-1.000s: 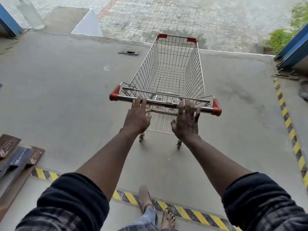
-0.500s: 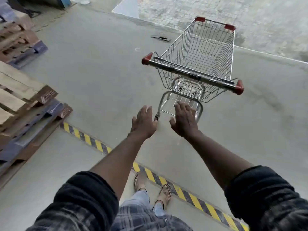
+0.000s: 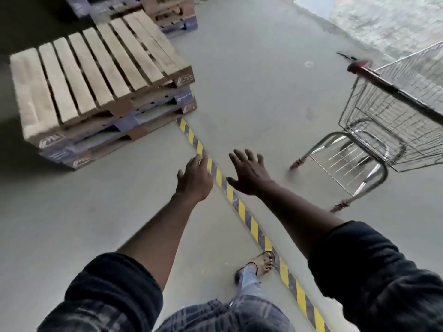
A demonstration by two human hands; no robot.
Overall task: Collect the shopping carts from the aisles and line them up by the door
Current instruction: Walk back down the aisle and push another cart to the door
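Observation:
A wire shopping cart (image 3: 393, 121) with a red-capped handle stands on the grey concrete floor at the right edge of the head view, partly cut off by the frame. Nothing touches it. My left hand (image 3: 194, 178) hangs in the air over the floor with its fingers loosely extended, holding nothing. To its right my right hand (image 3: 249, 173) is spread open, also empty, well to the left of the cart's lower frame. Both arms reach forward from dark sleeves.
A stack of wooden pallets (image 3: 100, 87) sits at the left, with more pallets (image 3: 167, 13) behind it. A yellow-and-black hazard stripe (image 3: 242, 207) runs diagonally across the floor under my hands. My sandalled foot (image 3: 261, 264) stands beside it. Bright paving (image 3: 383, 17) shows at the top right.
Both hands let go of the cart's handle and it rolled away. The view has swung left, so the cart now sits at the right edge and the pallets fill the left.

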